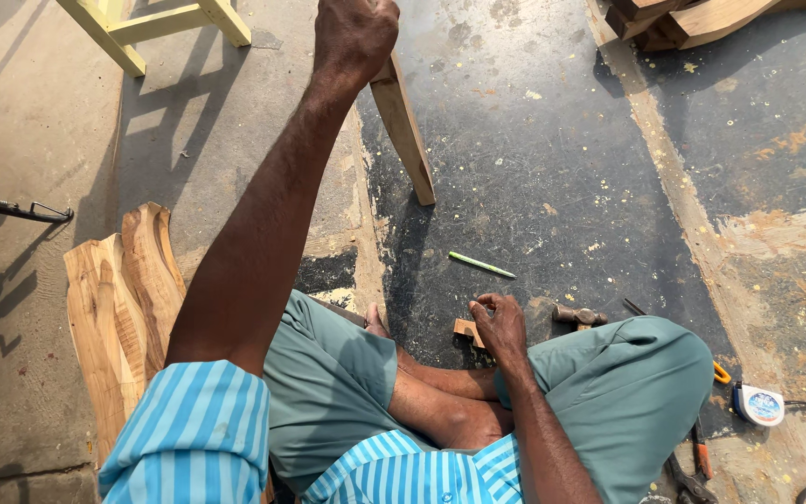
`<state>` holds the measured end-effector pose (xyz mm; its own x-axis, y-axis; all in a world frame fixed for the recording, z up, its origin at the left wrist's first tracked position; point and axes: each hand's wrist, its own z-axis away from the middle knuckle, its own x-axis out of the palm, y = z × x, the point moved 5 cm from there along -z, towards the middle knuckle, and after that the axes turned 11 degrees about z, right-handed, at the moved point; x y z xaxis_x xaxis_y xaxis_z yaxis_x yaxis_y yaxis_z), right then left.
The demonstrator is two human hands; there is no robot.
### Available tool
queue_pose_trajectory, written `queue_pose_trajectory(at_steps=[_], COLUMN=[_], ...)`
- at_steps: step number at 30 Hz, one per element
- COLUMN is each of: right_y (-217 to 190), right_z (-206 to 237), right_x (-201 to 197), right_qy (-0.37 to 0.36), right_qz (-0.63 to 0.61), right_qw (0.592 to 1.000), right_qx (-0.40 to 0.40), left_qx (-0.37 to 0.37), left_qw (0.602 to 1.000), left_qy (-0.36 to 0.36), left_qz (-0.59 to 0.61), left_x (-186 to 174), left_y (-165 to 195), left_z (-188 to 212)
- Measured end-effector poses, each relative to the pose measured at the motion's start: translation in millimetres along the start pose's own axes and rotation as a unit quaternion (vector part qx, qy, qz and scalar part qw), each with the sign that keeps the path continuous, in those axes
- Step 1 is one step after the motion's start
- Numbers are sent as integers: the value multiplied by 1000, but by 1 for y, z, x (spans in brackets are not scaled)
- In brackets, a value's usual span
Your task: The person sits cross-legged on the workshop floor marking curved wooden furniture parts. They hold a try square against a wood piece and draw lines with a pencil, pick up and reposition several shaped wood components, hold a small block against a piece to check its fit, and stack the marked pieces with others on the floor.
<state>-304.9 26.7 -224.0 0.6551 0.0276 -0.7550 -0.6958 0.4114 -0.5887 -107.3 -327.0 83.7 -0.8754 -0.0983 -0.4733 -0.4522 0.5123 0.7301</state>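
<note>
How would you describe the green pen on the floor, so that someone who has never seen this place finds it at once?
Start at the dark floor in front of the seated person's crossed legs. Below the foot of the slanted wooden leg held by the left hand, and just beyond the right hand, lies the pen. It is the only thin, bright green stick; nearby things are wood or rusty metal.

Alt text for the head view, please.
Seen from above, a person sitting on the floor grips a wooden leg upright with the left hand, while the right hand rests by a small wood block. A hammer, green pen and tape measure lie nearby.
</note>
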Motion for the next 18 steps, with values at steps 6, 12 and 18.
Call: queue_pose_trajectory(at_steps=[6, 12, 18], right_y=[-2, -7, 2], right_z=[-2, 0, 4], right_x=[5, 10, 7], right_qy=[-14, -32, -21], right_qz=[-4, -7, -40], right_qw=[1000, 999, 999], right_qx=[6, -8, 5], left_qx=[-60, -66, -155], left_qw=[993, 976, 936], left_qy=[-60, -7, 41], left_qz=[79, 207, 314], left_x=[-87, -159, -209], left_y=[1, -17, -41], left_z=[78, 157, 228])
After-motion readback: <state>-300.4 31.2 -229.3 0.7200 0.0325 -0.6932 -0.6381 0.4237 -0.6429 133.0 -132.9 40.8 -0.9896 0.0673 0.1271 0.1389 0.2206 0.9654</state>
